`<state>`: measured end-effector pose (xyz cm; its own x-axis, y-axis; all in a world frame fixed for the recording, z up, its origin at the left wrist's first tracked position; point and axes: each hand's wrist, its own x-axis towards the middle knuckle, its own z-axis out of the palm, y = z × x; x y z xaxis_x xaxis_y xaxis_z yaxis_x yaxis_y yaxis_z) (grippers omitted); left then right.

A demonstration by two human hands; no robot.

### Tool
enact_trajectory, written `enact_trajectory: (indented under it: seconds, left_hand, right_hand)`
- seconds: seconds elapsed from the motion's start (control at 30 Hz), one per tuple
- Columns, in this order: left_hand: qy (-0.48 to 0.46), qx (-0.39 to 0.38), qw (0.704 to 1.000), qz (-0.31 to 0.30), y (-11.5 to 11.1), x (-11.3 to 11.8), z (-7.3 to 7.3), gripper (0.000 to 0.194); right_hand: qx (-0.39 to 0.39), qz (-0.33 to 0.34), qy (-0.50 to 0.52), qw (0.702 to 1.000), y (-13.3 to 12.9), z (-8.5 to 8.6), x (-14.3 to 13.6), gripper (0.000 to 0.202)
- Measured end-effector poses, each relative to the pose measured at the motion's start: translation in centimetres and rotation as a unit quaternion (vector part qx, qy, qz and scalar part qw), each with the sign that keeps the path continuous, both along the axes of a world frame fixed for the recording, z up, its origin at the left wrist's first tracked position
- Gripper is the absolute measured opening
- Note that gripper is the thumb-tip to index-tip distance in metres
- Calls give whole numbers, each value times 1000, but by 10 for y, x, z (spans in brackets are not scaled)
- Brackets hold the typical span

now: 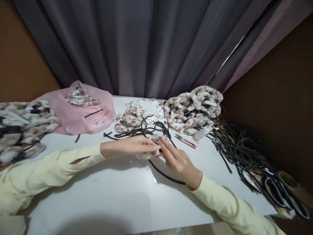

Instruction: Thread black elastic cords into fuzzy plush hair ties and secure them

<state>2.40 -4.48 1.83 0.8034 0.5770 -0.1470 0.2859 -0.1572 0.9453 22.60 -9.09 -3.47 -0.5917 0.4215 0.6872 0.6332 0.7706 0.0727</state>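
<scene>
Because both hands work close together on one small spot, much of what they grip is hidden, and that is where a slip seems likeliest. The left hand [133, 145] has its fingers drawn in narrowly on the fluffy spotted piece [144, 155], and the right hand [178, 160] pinches the same piece from the right; it sits between them, just above the middle of the white table [97, 195]. Something dark shows at the fingertips, but I cannot tell whether it is cord or a join. A black cord [163, 175] curves out below the hands toward the near right; whether it runs into the piece is hidden, but if it does, a sleeve brushing its free end could tug the work askew. Just beyond the hands lies a loose cord tangle [137, 130], which could snag on the fur or be dragged along if the piece is lifted carelessly. To the right, the pink-handled snips [187, 141] lie near the right hand, so a blind reach could meet the blades, and the white bottle [202, 132] beside them, tilted, might be knocked. Farther off, the small metal bits [149, 112] could scatter if the tangle were pulled.
</scene>
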Motion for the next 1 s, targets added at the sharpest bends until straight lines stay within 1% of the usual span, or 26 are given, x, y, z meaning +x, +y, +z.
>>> enact_trajectory:
  seconds: [0.03,0.1,0.2,0.27,0.37,0.5,0.6,0.73,0.83,1.0]
  left_hand:
    - [-4,-26,1000,-12,-1,1,-3,38]
    - [-7,-69,997,-21,-3,5,-12,39]
    - [-28,-107,994,23,-6,8,-26,37]
    - [-43,-116,991,40,-7,9,-33,38]
    - [-59,-95,993,48,-8,8,-40,36]
    - [-63,-52,995,59,-10,6,-45,31]
    - [-65,-31,995,73,-13,6,-49,29]
    - [-63,-26,994,84,-17,7,-53,31]
    - [-58,-20,994,92,-17,7,-55,31]
    - [-81,-6,994,69,-12,6,-55,31]
  right_hand:
    - [29,5,-17,999,-2,-4,1,41]
    - [50,9,-41,998,-3,-7,1,45]
    - [28,7,-45,999,-3,-6,-1,44]
    - [5,6,-34,999,-3,-6,-2,41]
    - [-33,3,0,999,-2,-8,-4,41]
    - [-89,1,49,995,0,-15,-3,51]
    - [-83,25,47,995,2,-19,1,59]
    - [-69,64,1,996,6,-21,3,66]
    - [-78,69,-17,994,5,-19,1,61]
    - [-87,60,13,994,3,-11,-4,43]
